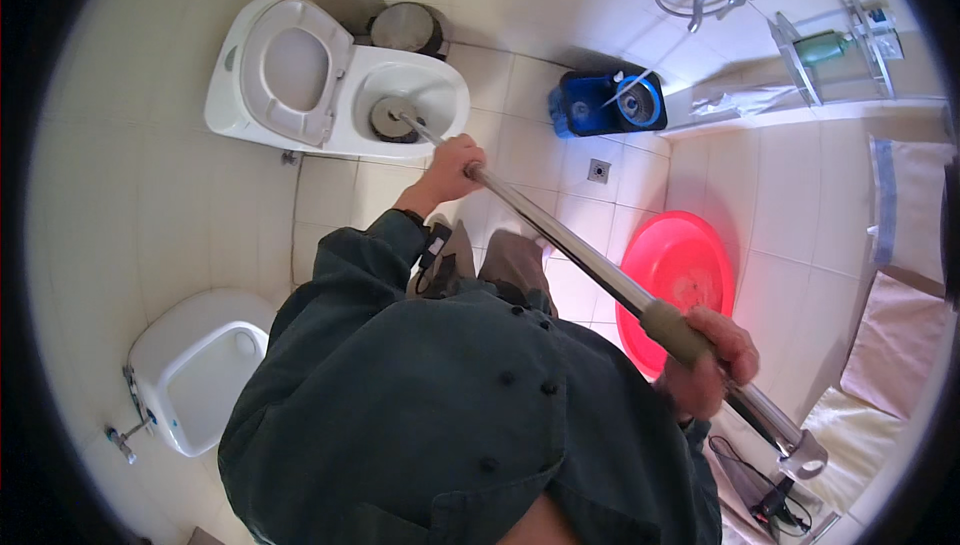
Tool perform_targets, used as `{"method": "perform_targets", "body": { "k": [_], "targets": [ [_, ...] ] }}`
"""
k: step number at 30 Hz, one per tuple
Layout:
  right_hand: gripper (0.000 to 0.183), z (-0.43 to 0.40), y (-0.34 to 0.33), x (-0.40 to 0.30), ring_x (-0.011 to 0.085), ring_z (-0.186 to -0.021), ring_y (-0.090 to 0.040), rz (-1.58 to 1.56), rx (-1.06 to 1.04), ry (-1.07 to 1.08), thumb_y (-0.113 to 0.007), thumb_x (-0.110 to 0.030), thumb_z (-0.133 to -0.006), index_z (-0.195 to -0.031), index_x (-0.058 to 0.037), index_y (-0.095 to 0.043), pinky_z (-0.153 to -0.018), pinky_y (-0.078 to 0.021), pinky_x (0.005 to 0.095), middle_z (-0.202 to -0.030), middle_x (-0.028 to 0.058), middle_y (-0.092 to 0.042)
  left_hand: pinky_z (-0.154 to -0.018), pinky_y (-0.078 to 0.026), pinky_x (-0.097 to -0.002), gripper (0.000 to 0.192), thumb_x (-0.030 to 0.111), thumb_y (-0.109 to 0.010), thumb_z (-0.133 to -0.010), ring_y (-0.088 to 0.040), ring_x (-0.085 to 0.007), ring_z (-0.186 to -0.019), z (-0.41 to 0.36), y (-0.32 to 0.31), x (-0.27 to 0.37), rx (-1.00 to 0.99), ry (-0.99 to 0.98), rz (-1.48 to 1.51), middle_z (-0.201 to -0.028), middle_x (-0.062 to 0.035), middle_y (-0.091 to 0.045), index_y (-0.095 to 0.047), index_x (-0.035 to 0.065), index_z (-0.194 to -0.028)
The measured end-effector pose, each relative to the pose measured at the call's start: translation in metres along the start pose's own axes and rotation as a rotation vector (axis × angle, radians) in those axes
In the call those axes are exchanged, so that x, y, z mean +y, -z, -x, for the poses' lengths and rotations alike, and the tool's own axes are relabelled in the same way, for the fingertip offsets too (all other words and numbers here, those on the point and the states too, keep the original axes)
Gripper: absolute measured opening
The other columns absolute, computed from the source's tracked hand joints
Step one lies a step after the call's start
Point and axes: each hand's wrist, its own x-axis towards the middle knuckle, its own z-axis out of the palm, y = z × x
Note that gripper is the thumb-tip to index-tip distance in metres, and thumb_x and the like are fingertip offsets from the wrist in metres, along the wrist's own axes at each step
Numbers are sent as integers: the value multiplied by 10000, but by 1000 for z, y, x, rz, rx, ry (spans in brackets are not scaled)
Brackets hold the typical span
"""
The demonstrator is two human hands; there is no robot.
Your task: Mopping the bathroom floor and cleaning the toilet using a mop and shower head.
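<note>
A spin mop with a shiny metal handle (566, 233) runs diagonally across my front. Its round head (394, 120) is at the opening of the white toilet bowl (442, 87); whether it touches the bowl's inside I cannot tell. My left hand (454, 168) is wrapped around the lower part of the handle, close to the bowl's front rim. Higher up, at the grey-green grip (671, 329), my right hand (709, 365) holds the pole and looks slightly blurred. The handle's hanging loop (806, 462) sticks out beyond it.
Water from the wall tap (701, 8) streams into a blue mop bucket (585, 106) with a spin basket (639, 102). A red basin (667, 252) leans by the right wall. Also around are a floor drain (598, 171), a bin (405, 27), a urinal (206, 380) and towels (892, 350).
</note>
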Motion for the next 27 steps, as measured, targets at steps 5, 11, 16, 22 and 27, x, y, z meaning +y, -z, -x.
{"method": "perform_targets", "body": {
  "k": [5,11,16,22,27],
  "targets": [
    [218,6,35,-16,206,-641,-518,185,430,142,-471,-218,-602,-646,-7,-505,-625,-412,306,-629,111,-528,-574,-377,-390,250,184,-713,-509,-483,-288,-704,-5,-5,50,-90,-135,-46,-703,-68,-485,-511,98,-627],
    [234,21,122,-34,201,-786,-493,-393,238,288,-520,-3,-631,-834,-111,-482,-684,-396,372,-838,46,-481,-588,-396,-376,220,170,-694,-539,-489,-279,-704,-12,-8,115,-139,-147,-39,-670,-65,-511,-499,94,-608],
    [215,23,144,-47,202,-835,-478,-634,123,327,-538,17,-675,-850,-97,-486,-704,-361,374,-850,39,-474,-576,-394,-372,226,166,-691,-535,-493,-265,-700,-11,-9,141,-90,-219,-62,-650,-48,-503,-481,98,-583],
    [195,17,177,-53,201,-784,-464,-481,107,376,-563,-3,-681,-845,-92,-505,-682,-352,377,-872,46,-504,-605,-393,-377,222,262,-669,-605,-506,-244,-757,-22,3,168,-187,-163,-196,-665,-37,-528,-506,114,-572],
    [204,22,186,-56,197,-770,-461,-509,141,390,-562,6,-667,-842,-89,-514,-676,-351,374,-872,55,-524,-570,-399,-365,233,184,-684,-550,-508,-253,-702,-29,7,177,-146,-263,-160,-635,-36,-511,-468,98,-554]
  ]
}}
